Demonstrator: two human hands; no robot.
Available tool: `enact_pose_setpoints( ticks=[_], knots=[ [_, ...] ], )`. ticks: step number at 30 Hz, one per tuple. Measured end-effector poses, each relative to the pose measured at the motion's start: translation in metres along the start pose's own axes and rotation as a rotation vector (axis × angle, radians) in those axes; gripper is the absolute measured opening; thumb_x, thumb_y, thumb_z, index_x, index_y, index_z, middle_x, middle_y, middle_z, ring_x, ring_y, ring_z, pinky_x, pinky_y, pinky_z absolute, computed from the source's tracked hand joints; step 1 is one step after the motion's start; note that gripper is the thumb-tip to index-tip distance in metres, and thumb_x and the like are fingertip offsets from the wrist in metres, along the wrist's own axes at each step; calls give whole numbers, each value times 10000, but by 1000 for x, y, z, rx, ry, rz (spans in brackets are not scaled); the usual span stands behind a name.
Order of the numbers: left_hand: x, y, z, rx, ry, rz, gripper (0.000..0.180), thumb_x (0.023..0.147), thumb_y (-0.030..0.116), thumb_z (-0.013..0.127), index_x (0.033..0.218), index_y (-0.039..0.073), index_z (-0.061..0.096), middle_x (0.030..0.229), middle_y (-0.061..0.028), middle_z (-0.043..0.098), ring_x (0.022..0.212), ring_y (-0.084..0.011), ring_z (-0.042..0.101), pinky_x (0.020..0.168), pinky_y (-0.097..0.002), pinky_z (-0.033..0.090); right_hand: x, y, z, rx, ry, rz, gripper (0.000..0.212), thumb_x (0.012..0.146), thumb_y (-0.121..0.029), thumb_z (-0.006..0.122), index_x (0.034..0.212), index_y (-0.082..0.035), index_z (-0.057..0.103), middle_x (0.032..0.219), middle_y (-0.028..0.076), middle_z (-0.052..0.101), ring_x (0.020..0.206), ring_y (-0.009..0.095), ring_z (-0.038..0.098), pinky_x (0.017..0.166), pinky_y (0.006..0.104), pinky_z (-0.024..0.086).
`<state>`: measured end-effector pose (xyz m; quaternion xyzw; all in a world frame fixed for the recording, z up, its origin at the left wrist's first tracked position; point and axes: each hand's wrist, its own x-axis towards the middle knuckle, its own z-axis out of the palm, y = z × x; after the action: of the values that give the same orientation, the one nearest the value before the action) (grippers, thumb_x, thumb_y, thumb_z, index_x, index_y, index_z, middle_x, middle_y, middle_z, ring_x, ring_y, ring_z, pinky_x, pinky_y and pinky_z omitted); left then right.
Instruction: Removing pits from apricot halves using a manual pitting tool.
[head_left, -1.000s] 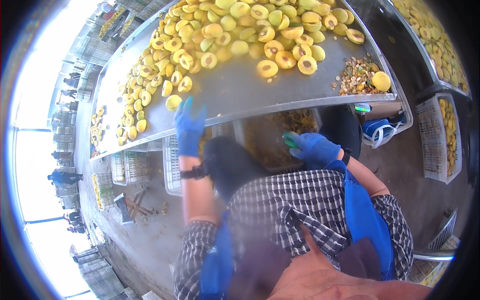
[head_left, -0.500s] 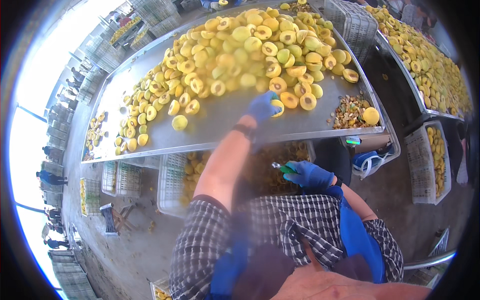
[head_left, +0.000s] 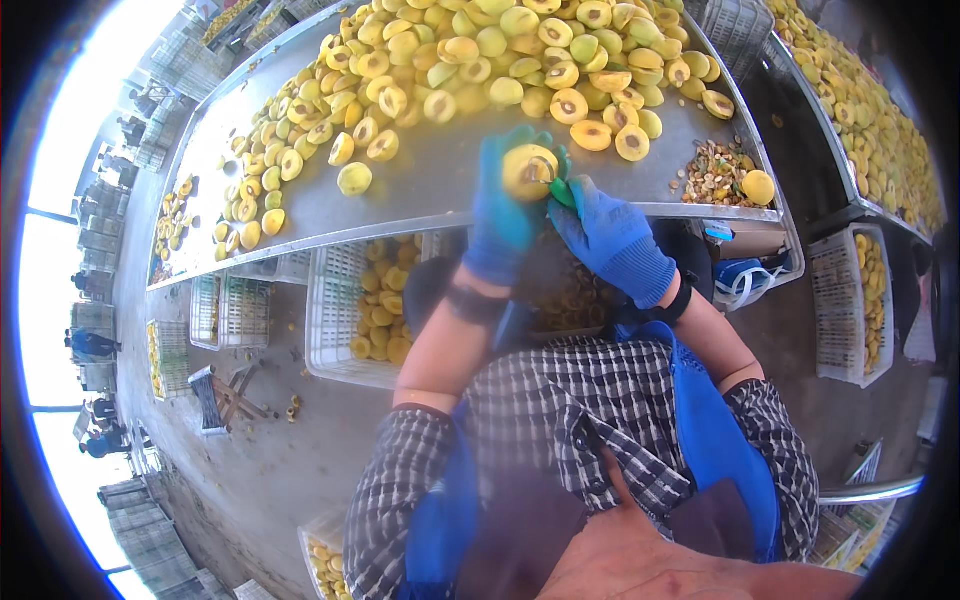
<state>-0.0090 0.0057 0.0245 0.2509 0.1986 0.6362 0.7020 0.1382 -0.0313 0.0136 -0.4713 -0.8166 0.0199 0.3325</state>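
My left hand [head_left: 497, 220], in a blue glove, holds up a yellow peach half [head_left: 522, 172] above the near edge of the metal table [head_left: 430, 190]. The brown pit area of its cut face shows. My right hand [head_left: 612, 238], also gloved in blue, grips a small green-handled tool [head_left: 563, 192]. The tool's metal tip meets the cut face of the fruit, though its exact shape is hard to see here. Beyond my hands, a large heap of peach halves [head_left: 505, 92] covers the far part of the table, some with pits still inside.
Loose pits [head_left: 712, 172] lie at the table's right corner with a yellow peach [head_left: 758, 187] beside them. Below the near edge stands a white crate [head_left: 335, 325] of peach halves. Another crate [head_left: 838, 335] is at right, near a second heaped table [head_left: 855, 130]. A stool [head_left: 225, 400] stands left.
My left hand has lifted a peach half off the table and drawn it back. My right hand has come up, bringing the tool to the fruit. The view has shifted slightly.
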Motion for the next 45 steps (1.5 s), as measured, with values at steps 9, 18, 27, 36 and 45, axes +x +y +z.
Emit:
enact_pose_setpoints(
  ticks=[9,18,27,36,45],
  knots=[
    [-13,1,-12,194,-100,16,345,995,300,490,1130,-13,547,989,-139,619,886,-251,637,801,-358,545,-19,-1,6,-20,-113,-112,332,943,-268,574,1150,-22,487,683,189,609,610,367,622,547,467,470],
    [-13,-19,6,526,-101,229,279,983,229,489,1080,-14,585,965,-135,629,846,-224,644,757,-335,551,-33,5,8,1615,-470,800,305,1023,-334,455,1044,-48,560,573,-9,459,375,74,385,347,206,291],
    [-31,74,-74,1718,158,224,318,845,215,688,1095,22,653,1060,-176,650,956,-327,633,829,-399,504,-108,57,-1,757,-658,119,244,961,-250,535,1113,-63,575,729,84,525,569,204,528,495,310,425],
    [70,36,-79,2077,-174,351,382,892,337,605,1175,81,632,1135,-190,645,1073,-335,606,905,-421,473,-96,58,14,829,-663,340,334,943,-323,539,1068,-15,568,891,233,628,830,399,621,704,453,465],
    [172,-101,-43,1924,-235,-91,553,853,434,650,1201,8,597,1162,-209,643,1072,-327,612,893,-398,477,-120,76,53,794,-498,108,255,946,-249,604,1100,-47,626,880,111,630,789,213,615,673,347,486]
  ],
)
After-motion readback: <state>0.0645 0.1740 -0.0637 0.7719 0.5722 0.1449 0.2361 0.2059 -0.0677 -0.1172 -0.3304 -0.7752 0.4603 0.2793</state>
